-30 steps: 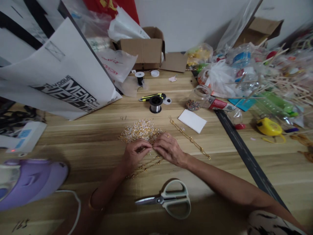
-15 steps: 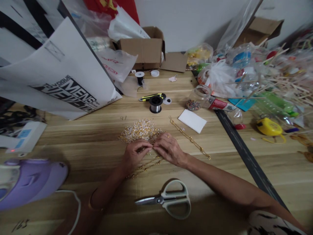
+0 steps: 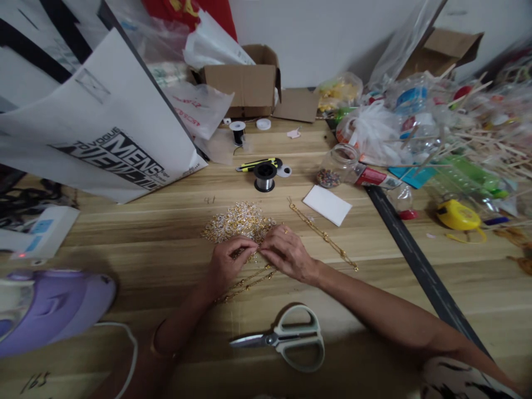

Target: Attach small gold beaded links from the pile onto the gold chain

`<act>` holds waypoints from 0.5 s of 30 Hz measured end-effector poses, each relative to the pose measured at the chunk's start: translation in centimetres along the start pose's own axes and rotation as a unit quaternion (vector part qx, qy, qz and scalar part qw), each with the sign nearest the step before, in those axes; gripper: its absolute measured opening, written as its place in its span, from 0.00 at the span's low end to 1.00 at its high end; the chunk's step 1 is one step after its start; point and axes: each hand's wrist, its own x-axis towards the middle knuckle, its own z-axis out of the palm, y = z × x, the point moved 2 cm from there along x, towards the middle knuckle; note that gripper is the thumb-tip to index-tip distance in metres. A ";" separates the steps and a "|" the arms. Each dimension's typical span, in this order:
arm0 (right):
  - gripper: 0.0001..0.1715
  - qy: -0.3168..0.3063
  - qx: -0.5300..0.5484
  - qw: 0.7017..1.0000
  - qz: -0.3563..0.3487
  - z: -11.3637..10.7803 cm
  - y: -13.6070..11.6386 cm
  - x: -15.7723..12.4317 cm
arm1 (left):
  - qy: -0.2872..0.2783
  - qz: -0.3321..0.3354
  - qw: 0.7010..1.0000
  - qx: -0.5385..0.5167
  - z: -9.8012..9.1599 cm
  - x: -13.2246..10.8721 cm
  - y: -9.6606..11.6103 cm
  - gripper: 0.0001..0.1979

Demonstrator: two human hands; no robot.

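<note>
In the middle of the table, my left hand (image 3: pixel 230 260) and my right hand (image 3: pixel 288 252) meet fingertip to fingertip. Both are closed in a pinch, and what sits between the tips is too small to make out. Just behind the fingers lies a pile of small gold and clear beaded pieces (image 3: pixel 236 219), partly covered by my hands. Strands of gold chain (image 3: pixel 248 284) lie beneath and in front of my hands. To the right, a gold beaded chain (image 3: pixel 325 237) is stretched out on the table. Closer to me rest scissors (image 3: pixel 286 338) with pale handles, blades pointing left.
A wire spool (image 3: pixel 265 180), a yellow cutter (image 3: pixel 245 166) and a bead jar (image 3: pixel 334 169) stand behind the pile. White card (image 3: pixel 327 205) lies right. A purple iron (image 3: pixel 62 307) and a large paper bag (image 3: pixel 100 122) are left; a tape measure (image 3: pixel 457 215) and plastic clutter fill the right.
My fingertips have shifted very slightly, with the left ones a touch higher. The pile, the chains and the scissors are where they were.
</note>
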 end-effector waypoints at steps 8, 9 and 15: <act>0.03 -0.001 -0.004 1.000 0.006 0.1 0.0 -0.1 | -0.005 0.013 1.000 0.020 0.1 0.0 -0.2 0.05; 0.04 -0.002 -0.006 1.000 0.009 0.1 0.0 -0.1 | -0.006 0.013 1.000 0.023 0.1 0.0 -0.1 0.05; 0.02 -0.013 -0.002 1.000 0.011 0.2 0.1 -0.1 | -0.008 0.033 0.999 0.024 0.1 0.0 0.4 0.05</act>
